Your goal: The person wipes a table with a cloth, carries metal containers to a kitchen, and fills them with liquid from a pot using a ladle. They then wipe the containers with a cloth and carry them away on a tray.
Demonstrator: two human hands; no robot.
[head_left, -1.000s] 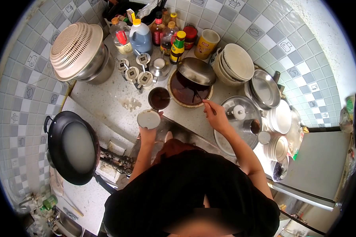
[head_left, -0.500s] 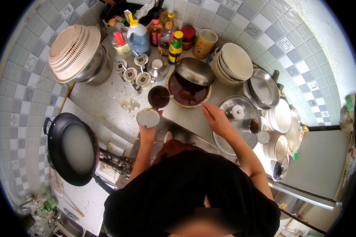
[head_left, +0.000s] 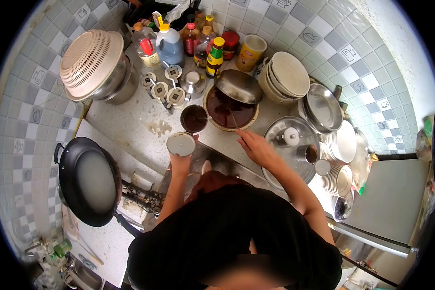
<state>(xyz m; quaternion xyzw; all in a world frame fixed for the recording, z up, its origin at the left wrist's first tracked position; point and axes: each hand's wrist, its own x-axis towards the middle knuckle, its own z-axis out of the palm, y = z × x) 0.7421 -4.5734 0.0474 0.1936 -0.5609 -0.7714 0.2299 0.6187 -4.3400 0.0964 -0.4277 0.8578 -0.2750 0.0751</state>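
My left hand (head_left: 181, 157) is closed at the near side of a small round jar (head_left: 194, 118) with dark red-brown contents. The jar's pale round lid (head_left: 181, 144) stands open over the hand, hiding most of the fingers. My right hand (head_left: 256, 149) pinches a thin handle, seemingly a spoon (head_left: 234, 118), which reaches into a wide basin (head_left: 237, 129) of dark red liquid. A metal lid (head_left: 239, 87) leans across the basin's far side.
A large tray (head_left: 275, 176) holds another small jar (head_left: 311, 154). Stacked bowls (head_left: 289, 75), steel pans (head_left: 324, 108) and plates (head_left: 342, 141) stand right. Behind are bottles (head_left: 214, 58) and several lidded jars (head_left: 175, 95). A wok (head_left: 96, 186) with cloudy liquid is left.
My right hand has moved left, nearer the basin's front rim, and a thin handle now shows over the red liquid. My left hand and its jar stay almost still.
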